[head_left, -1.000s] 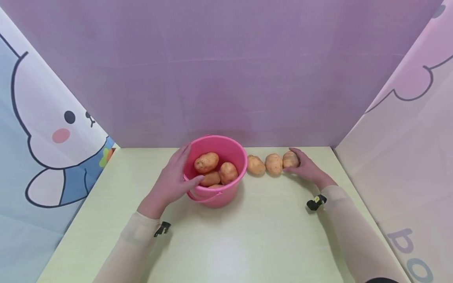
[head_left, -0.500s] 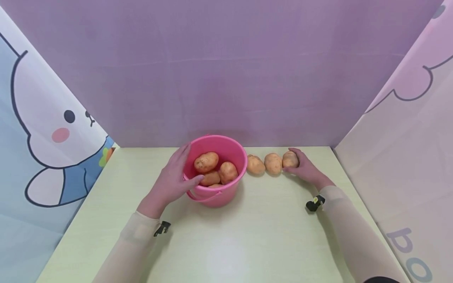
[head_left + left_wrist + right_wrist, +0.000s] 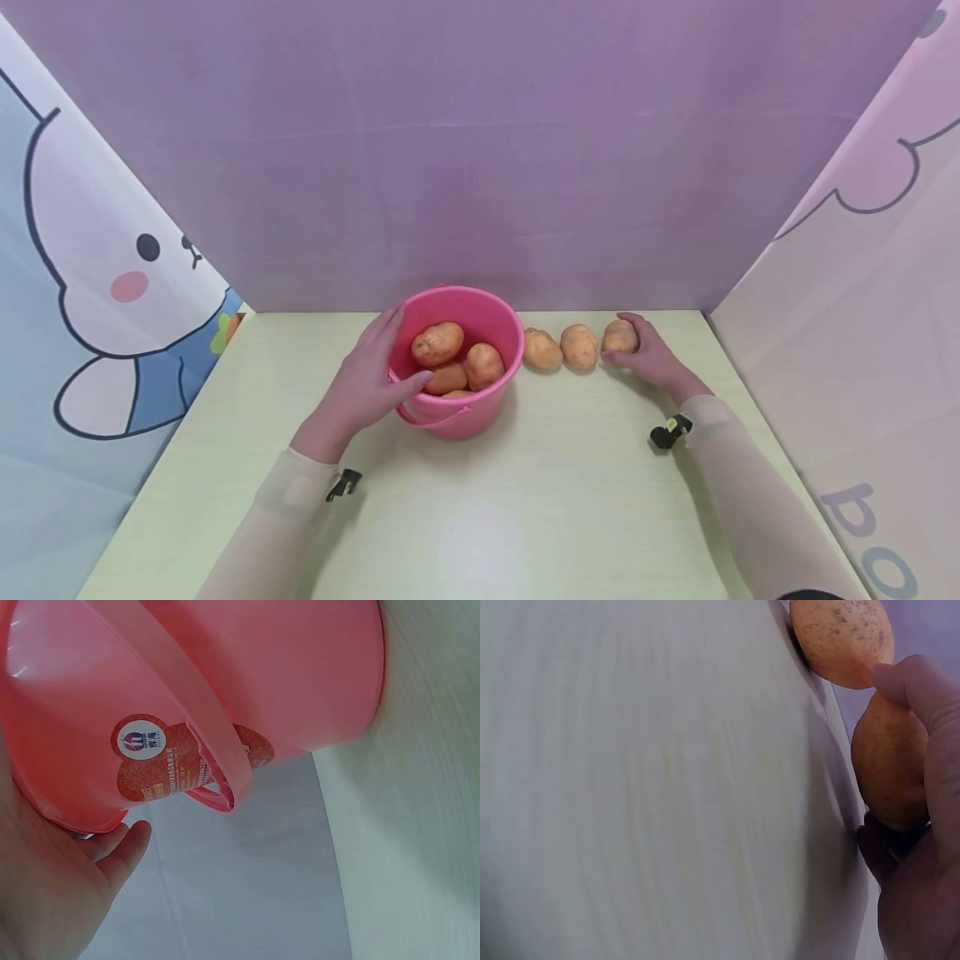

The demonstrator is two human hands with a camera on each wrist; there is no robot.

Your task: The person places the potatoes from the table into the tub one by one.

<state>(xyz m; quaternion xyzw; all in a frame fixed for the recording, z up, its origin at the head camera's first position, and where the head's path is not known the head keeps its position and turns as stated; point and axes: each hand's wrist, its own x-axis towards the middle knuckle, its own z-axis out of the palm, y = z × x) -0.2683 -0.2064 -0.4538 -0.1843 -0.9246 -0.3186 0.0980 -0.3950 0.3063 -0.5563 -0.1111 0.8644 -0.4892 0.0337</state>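
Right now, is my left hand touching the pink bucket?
Touching: in the left wrist view, your left hand meets the pink bucket right at its rim, with no gap between.

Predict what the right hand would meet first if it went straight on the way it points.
Probably the row's middle potato, just left of the end potato the right hand grips. Depth is unclear, so the hand might miss it and reach the purple backdrop.

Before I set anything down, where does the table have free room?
Bare table lies between the sleeves, in front of the pink bucket; another patch, left of the left hand. Crowded: the back, from bucket through potatoes to the right hand.
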